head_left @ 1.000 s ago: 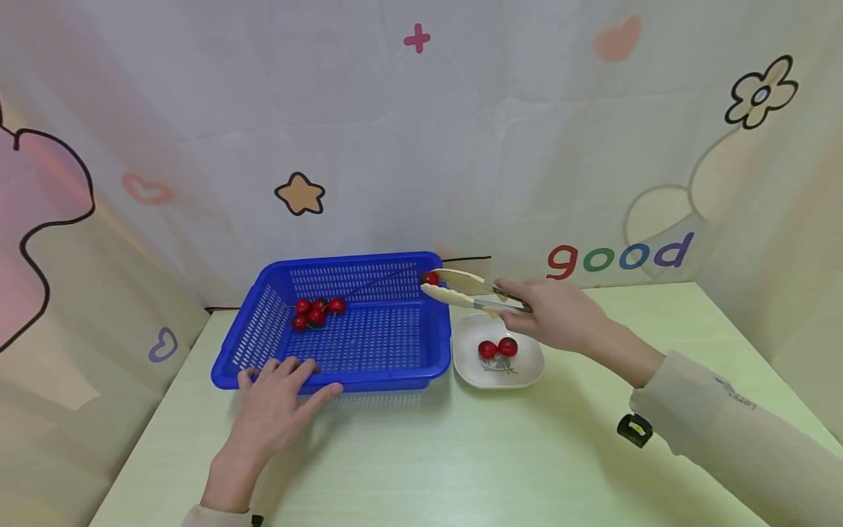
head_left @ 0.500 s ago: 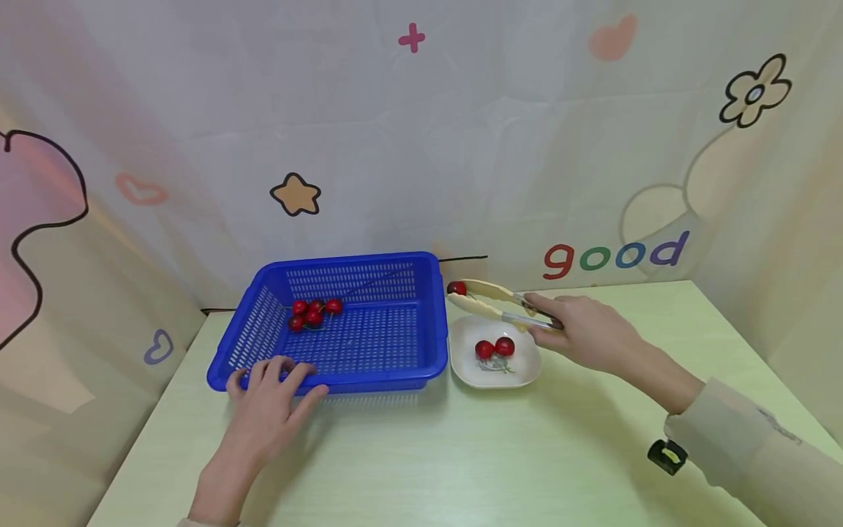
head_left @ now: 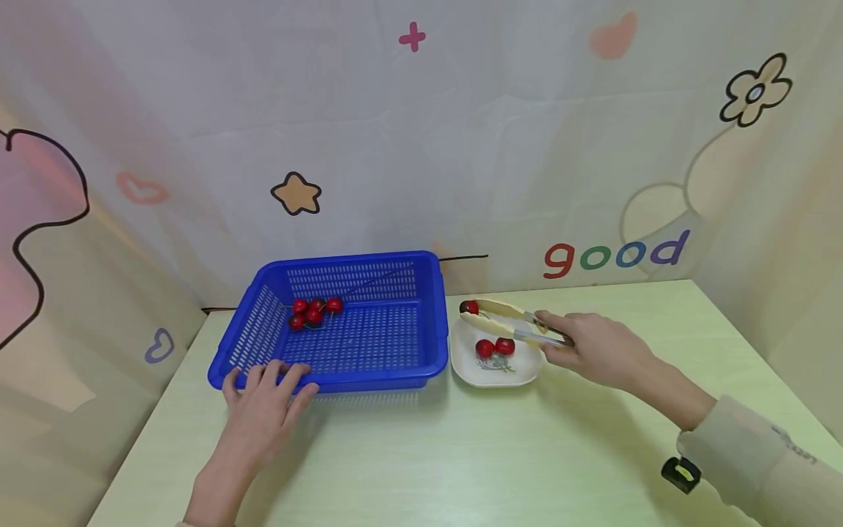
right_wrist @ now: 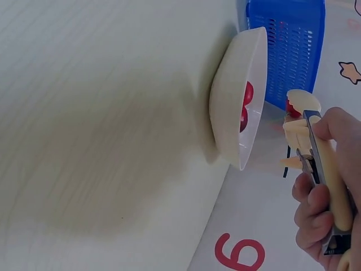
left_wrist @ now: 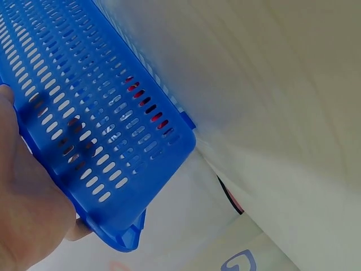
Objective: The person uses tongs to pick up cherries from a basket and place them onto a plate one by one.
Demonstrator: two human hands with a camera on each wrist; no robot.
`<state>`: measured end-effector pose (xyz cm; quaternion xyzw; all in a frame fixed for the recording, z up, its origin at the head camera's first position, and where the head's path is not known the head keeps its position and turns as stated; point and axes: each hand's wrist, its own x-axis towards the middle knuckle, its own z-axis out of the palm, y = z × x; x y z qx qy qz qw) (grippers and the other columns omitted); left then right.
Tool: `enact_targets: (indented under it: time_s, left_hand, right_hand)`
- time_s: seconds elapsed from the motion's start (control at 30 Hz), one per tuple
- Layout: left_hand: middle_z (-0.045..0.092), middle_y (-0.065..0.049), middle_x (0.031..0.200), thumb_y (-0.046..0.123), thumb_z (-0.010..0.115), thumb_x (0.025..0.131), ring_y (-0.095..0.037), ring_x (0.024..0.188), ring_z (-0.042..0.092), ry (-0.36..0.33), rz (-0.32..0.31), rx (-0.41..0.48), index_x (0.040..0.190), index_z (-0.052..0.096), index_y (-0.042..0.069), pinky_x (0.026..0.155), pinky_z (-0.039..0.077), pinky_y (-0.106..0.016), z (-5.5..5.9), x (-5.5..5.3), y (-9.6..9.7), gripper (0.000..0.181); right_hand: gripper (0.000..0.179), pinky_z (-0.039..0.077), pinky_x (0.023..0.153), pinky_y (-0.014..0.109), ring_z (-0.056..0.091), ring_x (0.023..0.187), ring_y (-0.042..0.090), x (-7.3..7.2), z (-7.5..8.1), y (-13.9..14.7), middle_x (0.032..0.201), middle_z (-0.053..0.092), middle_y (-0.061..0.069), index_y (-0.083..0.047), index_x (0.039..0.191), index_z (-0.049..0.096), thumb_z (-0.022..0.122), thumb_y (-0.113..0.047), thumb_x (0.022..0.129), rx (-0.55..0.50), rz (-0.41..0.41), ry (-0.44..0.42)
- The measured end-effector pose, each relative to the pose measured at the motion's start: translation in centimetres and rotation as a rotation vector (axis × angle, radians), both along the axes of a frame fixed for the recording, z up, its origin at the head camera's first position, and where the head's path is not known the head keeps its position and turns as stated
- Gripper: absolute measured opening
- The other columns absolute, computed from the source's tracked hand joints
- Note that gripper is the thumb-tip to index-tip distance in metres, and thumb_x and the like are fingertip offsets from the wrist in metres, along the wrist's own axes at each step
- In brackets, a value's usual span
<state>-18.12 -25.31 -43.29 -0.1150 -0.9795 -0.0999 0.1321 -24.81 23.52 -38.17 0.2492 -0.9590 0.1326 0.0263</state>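
Head view: moderately bright, diffuse illumination, apparently from above; a whitish sheen is shown on the pale table at its near middle. Soft-edged shadows are cast below the blue basket, where a faint slotted pattern is seen, and by the right sleeve, whose print is rendered too soft to be read. The drapes at either side appear stretched by wide-angle distortion. Left wrist view: markedly dim; the left hand is darkened, the backdrop cloth low in contrast. Right wrist view: subdued, greyish; blurred shadows are spread over the table and along the white bowl.
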Motion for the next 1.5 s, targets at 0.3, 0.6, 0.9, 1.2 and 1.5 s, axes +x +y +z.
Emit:
enact_targets:
  time_s: [0.3,0.6,0.9,1.2,1.5]
  left_hand:
    - [0.055,-0.021,0.128,0.051,0.048,0.107,-0.047,0.125,0.042,0.004,0.003,-0.003,0.134,0.062,0.015,0.105,0.008,-0.079,-0.1,-0.1,0.0,0.048]
    - [0.054,-0.023,0.129,0.052,0.047,0.107,-0.048,0.127,0.041,-0.002,0.018,-0.015,0.136,0.062,0.015,0.106,0.009,-0.08,-0.1,0.0,0.1,0.049]
    - [0.054,-0.022,0.128,0.051,0.048,0.107,-0.048,0.125,0.042,0.037,0.012,-0.044,0.133,0.061,0.015,0.105,0.012,-0.079,-0.2,0.0,0.2,0.047]
    - [0.054,-0.023,0.127,0.05,0.048,0.107,-0.048,0.124,0.043,0.055,0.013,-0.055,0.132,0.061,0.015,0.104,0.014,-0.08,-0.5,-0.1,0.2,0.045]
    - [0.055,-0.022,0.125,0.05,0.05,0.106,-0.048,0.122,0.045,0.075,0.008,-0.056,0.131,0.061,0.015,0.104,0.015,-0.079,-0.4,-0.1,0.3,0.044]
  right_hand:
    - [0.053,0.038,0.052,0.028,0.049,0.066,0.013,0.0,-1.2,0.1,0.088,0.065,0.0,-0.006,0.141,0.062,0.071,-0.032,0.095,0.062,0.011,-0.017]
    - [0.056,0.037,0.051,0.029,0.049,0.067,0.014,0.0,-1.6,-0.1,0.09,0.066,0.003,-0.003,0.142,0.06,0.072,-0.032,0.095,0.052,0.011,-0.03]
    - [0.054,0.038,0.052,0.03,0.047,0.062,0.013,-0.5,-1.5,-0.2,0.076,0.056,-0.003,-0.002,0.139,0.06,0.071,-0.029,0.093,-0.016,-0.006,0.019]
    - [0.057,0.038,0.051,0.03,0.046,0.062,0.014,-1.2,-0.7,-0.4,0.074,0.052,-0.002,-0.002,0.14,0.058,0.069,-0.03,0.092,-0.046,-0.019,0.025]
    - [0.052,0.035,0.05,0.03,0.046,0.061,0.014,-1.7,1.4,-1.7,0.075,0.052,-0.002,-0.007,0.138,0.058,0.067,-0.03,0.091,-0.072,-0.015,0.075]
